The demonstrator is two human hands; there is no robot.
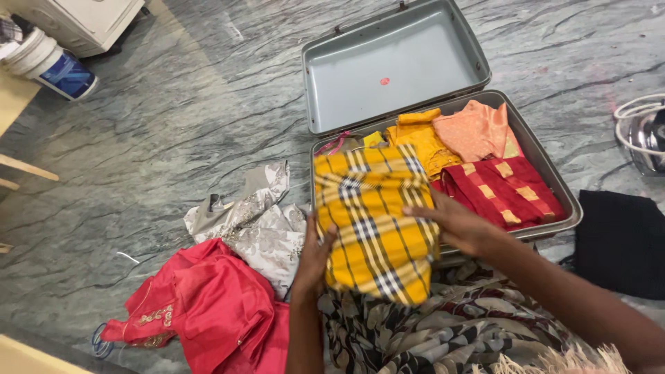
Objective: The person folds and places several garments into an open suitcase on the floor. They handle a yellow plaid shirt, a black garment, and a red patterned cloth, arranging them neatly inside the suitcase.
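Note:
A folded yellow plaid cloth (374,221) lies partly over the near left rim of an open grey metal suitcase (554,183). My left hand (315,253) grips its left edge from the side. My right hand (460,223) lies flat on its right edge, fingers spread. Inside the suitcase lie a red and gold checked cloth (502,188), a peach garment (478,128) and a mustard yellow garment (422,138). The raised lid (388,62) holds nothing.
A red embroidered garment (204,305) and a silvery beige one (256,221) lie on the grey marble floor at the left. A black cloth (620,242) lies at the right, a white cable (637,111) beyond it. A white and blue bucket (52,64) stands far left.

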